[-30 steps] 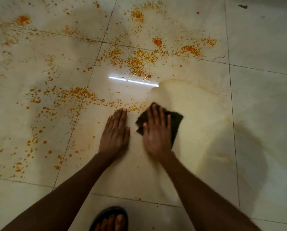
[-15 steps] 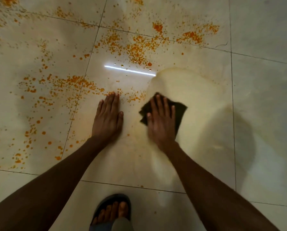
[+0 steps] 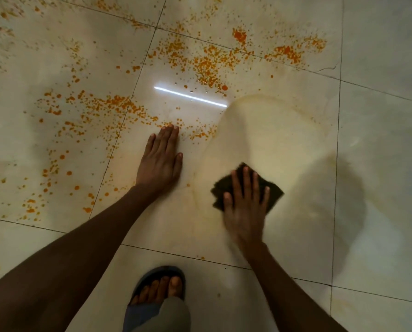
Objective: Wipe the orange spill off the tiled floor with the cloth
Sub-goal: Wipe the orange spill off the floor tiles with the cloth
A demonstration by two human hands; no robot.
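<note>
Orange spill (image 3: 200,61) lies in droplets and splashes across the pale tiled floor (image 3: 380,130), thickest at the top centre and spreading down the left side. A dark folded cloth (image 3: 275,192) lies flat on the floor right of centre, and my right hand (image 3: 245,207) presses down on it with fingers spread. My left hand (image 3: 160,161) rests flat on the floor to the left of the cloth, fingertips at the edge of the droplets. A smeared, yellowish wiped patch (image 3: 272,135) stretches above and around the cloth.
My foot in a dark sandal (image 3: 159,287) stands on the tile below the hands. A bright streak of reflected light (image 3: 190,97) crosses the tile above my left hand. Grout lines divide the floor; a thin crack (image 3: 327,68) shows at upper right.
My right hand has slid the cloth down and to the right, away from my left hand. The left hand has stayed flat in place. The view has tilted slightly downward.
</note>
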